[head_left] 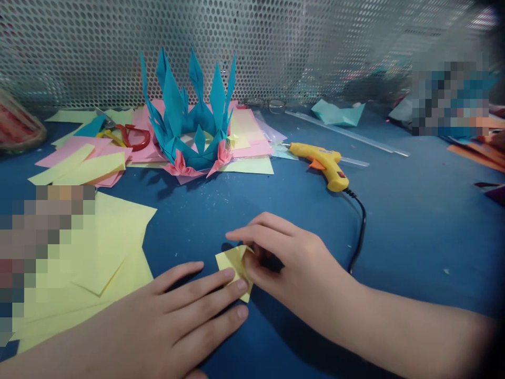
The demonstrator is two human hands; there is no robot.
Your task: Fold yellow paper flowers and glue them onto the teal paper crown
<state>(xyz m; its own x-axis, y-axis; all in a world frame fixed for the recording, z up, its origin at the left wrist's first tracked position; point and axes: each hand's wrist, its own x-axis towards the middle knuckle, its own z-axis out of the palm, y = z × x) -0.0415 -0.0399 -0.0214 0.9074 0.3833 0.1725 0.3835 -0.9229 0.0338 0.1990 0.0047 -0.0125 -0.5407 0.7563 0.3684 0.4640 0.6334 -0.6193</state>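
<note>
A small folded square of yellow paper (226, 259) lies on the blue table in front of me. Over its lower edge rest the fingertips of my left hand (193, 310), which is flat with its fingers spread. My right hand (294, 258) pinches the paper's upper right corner between thumb and finger, and that corner lifts a little. The pinching fingertips are partly hidden. To the left of my left hand are larger yellow sheets (118, 231), loosely stacked. Behind the hands stands a blue folded-paper crown (173, 116) with tall points and pink folded pieces (181, 164) at its base.
A yellow glue gun (321, 160) lies at the back right, its black cord (362, 231) running toward my right forearm. Clear glue sticks (347, 134) lie behind it. Red-handled scissors (134, 138) sit on pink and yellow scraps. A perforated metal panel (268, 52) closes the back.
</note>
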